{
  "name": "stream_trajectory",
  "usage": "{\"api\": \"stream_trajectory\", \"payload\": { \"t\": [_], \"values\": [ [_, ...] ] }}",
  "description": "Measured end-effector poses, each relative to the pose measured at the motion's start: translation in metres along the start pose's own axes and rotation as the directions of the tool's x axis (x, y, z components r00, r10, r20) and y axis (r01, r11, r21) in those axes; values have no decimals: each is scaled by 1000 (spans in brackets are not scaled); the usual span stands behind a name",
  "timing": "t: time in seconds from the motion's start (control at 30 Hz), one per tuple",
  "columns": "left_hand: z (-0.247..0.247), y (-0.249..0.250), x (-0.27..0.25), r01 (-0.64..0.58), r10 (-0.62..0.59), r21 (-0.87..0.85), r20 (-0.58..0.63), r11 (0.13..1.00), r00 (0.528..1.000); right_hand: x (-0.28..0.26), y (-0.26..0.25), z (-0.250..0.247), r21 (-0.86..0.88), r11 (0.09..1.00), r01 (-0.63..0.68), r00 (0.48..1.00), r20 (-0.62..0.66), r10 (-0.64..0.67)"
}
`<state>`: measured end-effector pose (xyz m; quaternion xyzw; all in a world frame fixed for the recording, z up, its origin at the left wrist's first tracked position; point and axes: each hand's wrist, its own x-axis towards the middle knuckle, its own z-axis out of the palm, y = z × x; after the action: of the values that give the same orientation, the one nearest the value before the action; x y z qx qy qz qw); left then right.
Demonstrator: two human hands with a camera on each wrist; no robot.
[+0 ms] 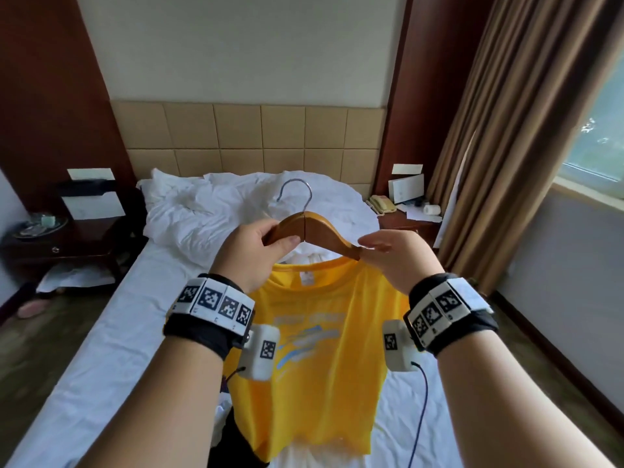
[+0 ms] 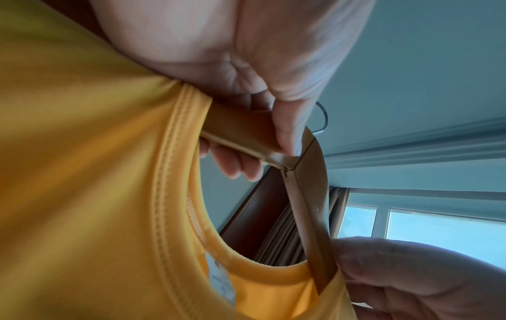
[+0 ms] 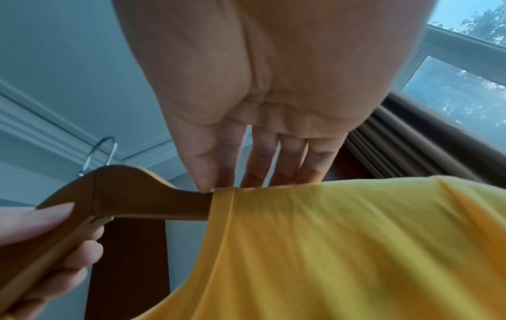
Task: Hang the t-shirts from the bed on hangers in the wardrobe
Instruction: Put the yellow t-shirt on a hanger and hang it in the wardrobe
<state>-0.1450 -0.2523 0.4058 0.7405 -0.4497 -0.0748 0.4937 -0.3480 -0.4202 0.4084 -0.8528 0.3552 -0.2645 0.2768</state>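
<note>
Both hands are raised over the bed (image 1: 111,359), w/ a wooden hanger (image 1: 312,233) held between them. Left hand (image 1: 251,256) is clamped on the hanger's left arm near the centre joint: thumb on the near face, fingers (image 2: 235,162) curled round behind. Right hand (image 1: 393,261) is at the hanger's right end, fingers mostly straight; its thumb tip (image 3: 204,184) is seen touching the wood just where the shirt's collar edge sits, other fingers extended behind the fabric. Whether the collar is actually pinched can't be told from the right wrist view.

Shirt (image 1: 317,359) is yellow, w/ a pale blue/white print on the chest, and hangs down in front of the person, above the bed. Its right shoulder is threaded over the hanger's right arm; the hanger's left arm is still bare wood outside the shirt. In the left wrist view the neck opening (image 2: 175,194) is seen w/ the hanger arm passing down into it. A metal hook (image 1: 297,190) stands up from the hanger's middle.

Below the shirt, more clothing is seen lying on the sheet: sth white at the bottom edge, sth dark to its left. A rumpled white duvet (image 1: 209,211) is piled at the head of the bed, against a tan padded headboard (image 1: 250,136). Dark nightstands flank the bed; a phone (image 1: 383,204) is on the right one. Brown curtains (image 1: 499,136) and a window (image 1: 597,130) are to the right.
</note>
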Motion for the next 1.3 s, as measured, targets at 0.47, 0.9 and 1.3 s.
{"api": "stream_trajectory", "payload": {
  "t": [0.47, 0.9, 1.3],
  "values": [
    [0, -26, -6, 63, -65, -28, -82, 998, 995, 1, -9, 17, 163, 974, 157, 985, -98, -143],
    [-15, -28, 5, 50, -53, -82, -33, 995, 998, 21, 84, 16, 215, 937, -275, 942, -135, 308],
    [-27, -38, 16, 23, -28, -131, -39, 991, 999, 24, 106, 25, 156, 927, -341, 932, -75, 356]
  ]
}}
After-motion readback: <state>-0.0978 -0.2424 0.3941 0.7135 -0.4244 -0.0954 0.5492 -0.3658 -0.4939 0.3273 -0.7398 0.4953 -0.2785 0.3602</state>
